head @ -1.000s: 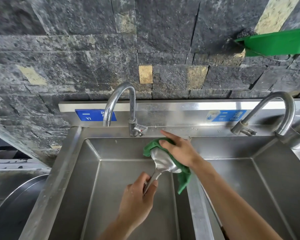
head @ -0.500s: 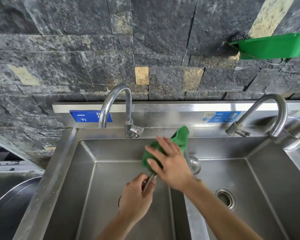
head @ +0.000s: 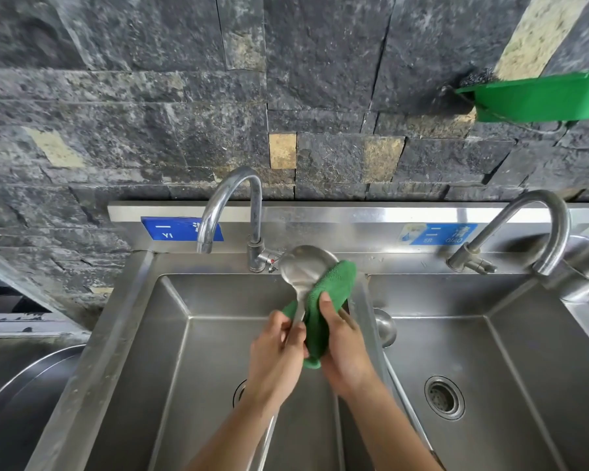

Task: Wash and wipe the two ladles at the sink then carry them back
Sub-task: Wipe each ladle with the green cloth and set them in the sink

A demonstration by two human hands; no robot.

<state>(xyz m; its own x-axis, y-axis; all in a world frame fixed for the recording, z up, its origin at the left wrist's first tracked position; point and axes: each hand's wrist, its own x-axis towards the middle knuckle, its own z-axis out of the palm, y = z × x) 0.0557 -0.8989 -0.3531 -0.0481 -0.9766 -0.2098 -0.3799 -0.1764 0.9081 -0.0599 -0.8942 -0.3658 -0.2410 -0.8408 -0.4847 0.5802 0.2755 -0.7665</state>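
A steel ladle (head: 303, 266) is held upright over the left basin, its bowl near the left tap's base. My left hand (head: 276, 351) grips its handle low down. My right hand (head: 344, 348) holds a green cloth (head: 330, 290) wrapped against the handle just below the bowl. The second ladle (head: 385, 326) lies on the divider between the two basins, with only its rounded bowl showing past my right hand.
The steel double sink (head: 123, 334) has a left tap (head: 232, 212) and a right tap (head: 524, 229). The right basin's drain (head: 444, 397) is in view. A green tray (head: 538, 96) hangs on the stone wall. A large metal pan (head: 31, 402) sits at the left.
The cloth has slid from the ladle's bowl down onto the handle, baring the bowl. The ladle now stands more upright, its bowl nearer the tap.
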